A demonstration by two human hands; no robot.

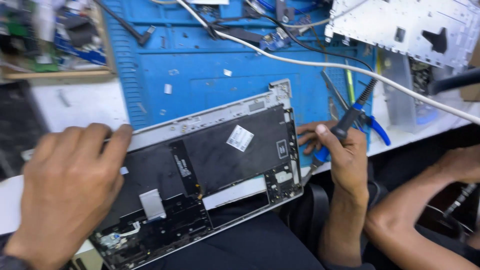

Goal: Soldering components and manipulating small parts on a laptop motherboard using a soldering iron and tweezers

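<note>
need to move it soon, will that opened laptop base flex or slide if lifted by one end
The laptop base looks thin and wide, so it probably flexes somewhat. It overhangs the bench edge, so it may tip. The exposed ribbon cable looks fragile.

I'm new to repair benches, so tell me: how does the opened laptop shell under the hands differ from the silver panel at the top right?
The laptop shell lies close, mostly dark inside, with a white sticker and a ribbon cable; the silver panel is pale bare metal. The left hand rests on the shell's edge, and the right hand holds a blue-handled tool beside it; the panel lies untouched. Both sit tilted and partly on the blue mat.
</note>
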